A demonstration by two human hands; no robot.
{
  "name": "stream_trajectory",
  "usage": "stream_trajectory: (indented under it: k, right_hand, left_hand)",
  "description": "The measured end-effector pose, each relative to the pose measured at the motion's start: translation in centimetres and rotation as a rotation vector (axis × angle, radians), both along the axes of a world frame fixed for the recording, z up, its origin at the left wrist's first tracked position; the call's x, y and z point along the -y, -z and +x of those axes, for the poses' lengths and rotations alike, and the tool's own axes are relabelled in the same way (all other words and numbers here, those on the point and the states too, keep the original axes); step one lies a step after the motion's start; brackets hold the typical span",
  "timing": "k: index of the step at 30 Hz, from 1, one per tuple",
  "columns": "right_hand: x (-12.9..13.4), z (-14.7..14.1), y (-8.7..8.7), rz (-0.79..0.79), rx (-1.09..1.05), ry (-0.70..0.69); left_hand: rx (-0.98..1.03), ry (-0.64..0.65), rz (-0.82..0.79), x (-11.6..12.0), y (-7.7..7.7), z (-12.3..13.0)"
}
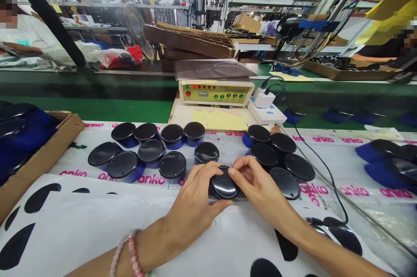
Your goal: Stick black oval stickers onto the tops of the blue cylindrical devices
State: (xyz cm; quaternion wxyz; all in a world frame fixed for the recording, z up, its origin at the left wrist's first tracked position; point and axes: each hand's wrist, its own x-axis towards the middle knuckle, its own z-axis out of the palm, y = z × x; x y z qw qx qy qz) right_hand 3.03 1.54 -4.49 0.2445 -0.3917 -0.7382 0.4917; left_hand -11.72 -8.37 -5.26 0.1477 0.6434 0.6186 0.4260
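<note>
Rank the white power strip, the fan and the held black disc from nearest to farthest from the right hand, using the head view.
1. Held black disc: touching the right hand, on its left.
2. White power strip: ahead, beyond the hand.
3. Fan: left, in the background.

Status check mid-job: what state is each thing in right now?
Left hand: wrapped around the held piece's side.
Right hand: fingers at its upper right edge.
Held piece: gripped, shiny black top showing.
Round pieces: on the table, black tops up.
Control box: red light lit.
Cardboard box at left: open, holding blue-and-black pieces.
Fan: can't tell if spinning.
</note>
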Motion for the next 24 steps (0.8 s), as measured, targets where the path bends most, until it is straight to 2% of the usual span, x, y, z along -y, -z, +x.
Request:
stream_trajectory:
  k: [6,8,10,13,16,18,21,24]
  right_hand:
    - [0.0,-0.9,-1.3,0.042,0.137,-0.118]
    - [0.0,-1.1,-1.4,0.039,0.145,-0.12]
    - [0.0,-1.1,-1.5,0.028,0.149,-0.108]
    - [0.2,-0.6,-1.7,0.046,0.158,-0.128]
    - [1.0,0.1,-2.0,0.228,0.232,-0.249]
    - [1.8,0.1,-2.2,0.368,0.307,-0.332]
    - [3.0,-1.0,-2.2,0.516,0.353,-0.415]
    - [4.0,-2.7,-2.1,0.68,0.403,-0.479]
  left_hand:
    - [-0.02,0.004,0.024,-0.2,0.8,0.0]
    - [-0.042,0.007,0.028,-0.3,0.8,0.1]
    - [-0.067,0.015,0.012,-0.1,0.1,-0.1]
    - [-0.122,0.024,-0.002,0.4,-2.6,-1.0]
    - [-0.242,-0.028,-0.004,0.8,-5.4,-2.9]
    - [-0.348,-0.076,-0.087,0.6,-6.3,-4.2]
    - [-0.453,-0.094,-0.221,-0.4,-5.8,-5.5]
    - [-0.485,-0.12,-0.226,-1.3,-5.3,-5.8]
